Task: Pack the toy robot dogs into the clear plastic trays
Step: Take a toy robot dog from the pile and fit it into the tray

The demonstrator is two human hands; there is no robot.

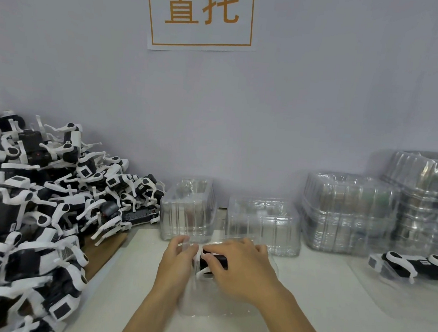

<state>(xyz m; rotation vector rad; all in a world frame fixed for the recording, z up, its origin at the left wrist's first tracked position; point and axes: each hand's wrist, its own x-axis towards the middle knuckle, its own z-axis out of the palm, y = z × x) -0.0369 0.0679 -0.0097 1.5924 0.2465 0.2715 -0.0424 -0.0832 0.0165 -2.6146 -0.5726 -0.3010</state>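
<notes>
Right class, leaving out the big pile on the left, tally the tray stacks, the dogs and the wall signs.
Tray stacks: 4
Dogs: 2
Sign: 1
Total: 7

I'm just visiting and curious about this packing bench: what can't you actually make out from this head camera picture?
- The toy dog being packed: mostly covered by the left hand and right hand.
- Whether it is seated in the clear tray: hidden by the hands and the glare.
- The pile of dogs: cut off by the left edge, so no count.
- The tray stacks: layers blur together, and the right edge crops them.
- Labels on the dogs: too small to read.
</notes>
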